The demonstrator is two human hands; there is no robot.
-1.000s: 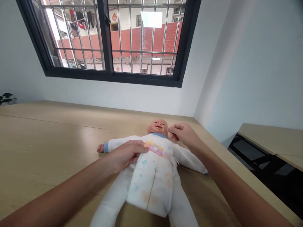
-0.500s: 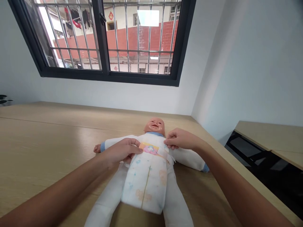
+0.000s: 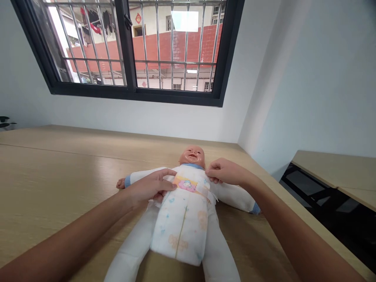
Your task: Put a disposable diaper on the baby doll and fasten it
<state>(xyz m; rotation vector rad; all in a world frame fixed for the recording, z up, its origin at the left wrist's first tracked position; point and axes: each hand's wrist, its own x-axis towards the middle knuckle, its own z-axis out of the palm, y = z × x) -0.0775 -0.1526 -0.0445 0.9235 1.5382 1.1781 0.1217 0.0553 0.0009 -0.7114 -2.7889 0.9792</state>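
Observation:
A baby doll (image 3: 192,155) in a white outfit with blue collar and cuffs lies on its back, head away from me and arms spread. Over its belly and between its legs lies a white diaper (image 3: 180,223) with pale prints, a yellow-green center line and a colored picture band across the front. At the diaper's upper left edge, my left hand (image 3: 154,186) grips the side, thumb on top; some fingertips are hidden. My right hand (image 3: 225,171) pinches the upper right corner beside the doll's chest.
The doll rests on a wide wooden tabletop (image 3: 58,188). Behind it are a white wall and a dark-framed window (image 3: 132,92) with metal bars. A lower wooden cabinet with a dark glossy front (image 3: 320,199) stands at the right.
My left index finger has lifted and stretched a little further over the diaper's upper edge. My right hand has shifted very slightly right. The doll stays in place.

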